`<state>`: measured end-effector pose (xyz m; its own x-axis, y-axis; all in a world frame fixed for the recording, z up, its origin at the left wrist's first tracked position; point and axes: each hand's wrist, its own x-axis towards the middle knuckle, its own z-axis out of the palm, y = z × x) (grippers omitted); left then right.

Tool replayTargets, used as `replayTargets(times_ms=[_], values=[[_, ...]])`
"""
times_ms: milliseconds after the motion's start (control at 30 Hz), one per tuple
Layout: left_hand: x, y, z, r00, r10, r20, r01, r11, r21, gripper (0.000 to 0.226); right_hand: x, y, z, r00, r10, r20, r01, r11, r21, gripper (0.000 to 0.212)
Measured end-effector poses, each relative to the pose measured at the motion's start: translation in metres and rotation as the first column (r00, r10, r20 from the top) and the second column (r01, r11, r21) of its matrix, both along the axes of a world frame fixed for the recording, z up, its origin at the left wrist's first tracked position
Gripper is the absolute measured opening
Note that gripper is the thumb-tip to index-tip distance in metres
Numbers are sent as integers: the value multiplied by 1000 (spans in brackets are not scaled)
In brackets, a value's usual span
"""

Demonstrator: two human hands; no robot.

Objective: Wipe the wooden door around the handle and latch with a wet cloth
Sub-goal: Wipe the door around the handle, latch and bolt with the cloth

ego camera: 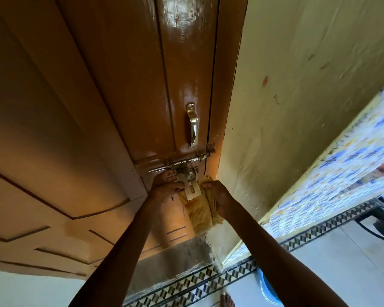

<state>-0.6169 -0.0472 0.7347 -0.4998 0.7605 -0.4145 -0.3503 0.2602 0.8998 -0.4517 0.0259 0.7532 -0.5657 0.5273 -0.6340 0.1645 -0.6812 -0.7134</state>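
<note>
The brown wooden door (120,89) fills the left and centre, glossy and wet-looking near its top. A metal pull handle (192,124) is screwed upright on it. Just below runs a sliding bolt latch (182,163) with a hanging hasp plate (192,188). My left hand (165,187) grips the left side of the hasp, fingers curled on it. My right hand (217,197) is shut on a folded yellow cloth (201,214), pressing it to the door under and beside the hasp. Part of the cloth hangs down below my hand.
A yellowish plastered wall (297,96) meets the door frame on the right. A patterned tiled wall strip (341,173) runs lower right. A black-and-white tile border (186,286) crosses the light floor. A blue object (267,289) and my bare foot (226,300) sit near the bottom.
</note>
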Motion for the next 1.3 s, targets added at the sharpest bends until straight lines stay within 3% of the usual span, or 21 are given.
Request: replayTargets(times_ms=[133, 200, 267, 333, 367, 400, 500, 633, 800, 933, 1000, 1100, 1233, 1300], values=[[0, -5, 7, 998, -48, -41, 48, 999, 15, 31, 15, -3, 4, 982, 119, 145, -132, 987, 89, 32], [-1, -4, 6, 999, -34, -41, 34, 999, -5, 40, 28, -3, 6, 918, 170, 358, -289, 905, 312, 33], [0, -1, 3, 999, -22, -31, 20, 999, -46, 51, 33, -2, 11, 841, -22, 541, -407, 631, 660, 23], [3, -1, 1, 1000, 0, -2, 0, 998, -64, 48, 22, -5, 21, 884, -199, 423, -351, 315, 882, 16], [5, -2, 3, 1000, 13, 20, -12, 998, -58, 43, 12, -7, 26, 905, -216, 367, -325, 206, 923, 9], [7, -3, 4, 999, 33, 41, -31, 998, -51, 37, 0, -8, 25, 919, -203, 338, -317, 128, 940, 10], [9, -5, 5, 990, 85, 109, -81, 996, -38, 27, -29, -10, 25, 908, -248, 339, -345, 20, 938, 37], [9, -4, 5, 957, 163, 240, -157, 987, -43, 20, -45, -1, 28, 962, -191, 193, -193, 18, 981, 47], [6, -2, 4, 942, 171, 288, -173, 985, -19, 27, -41, -14, -15, 921, -50, 386, -389, -188, 902, 46], [4, 1, 1, 933, 204, 298, -207, 978, -23, 25, -10, -22, -26, 915, -1, 403, -392, -231, 890, 30], [6, 3, -1, 933, 209, 295, -212, 977, -23, 21, -4, -16, -28, 903, -19, 428, -422, -215, 881, 29], [8, 4, -4, 926, 220, 306, -218, 975, -40, 21, -11, -6, -30, 904, -142, 402, -418, -102, 903, 37], [7, 3, -5, 934, 225, 277, -217, 974, -61, 15, -15, -22, -54, 836, -7, 549, -541, -175, 822, 36], [5, 1, -5, 954, 209, 214, -200, 978, -60, 12, -6, -23, -66, 806, 46, 589, -581, -121, 805, 25]])
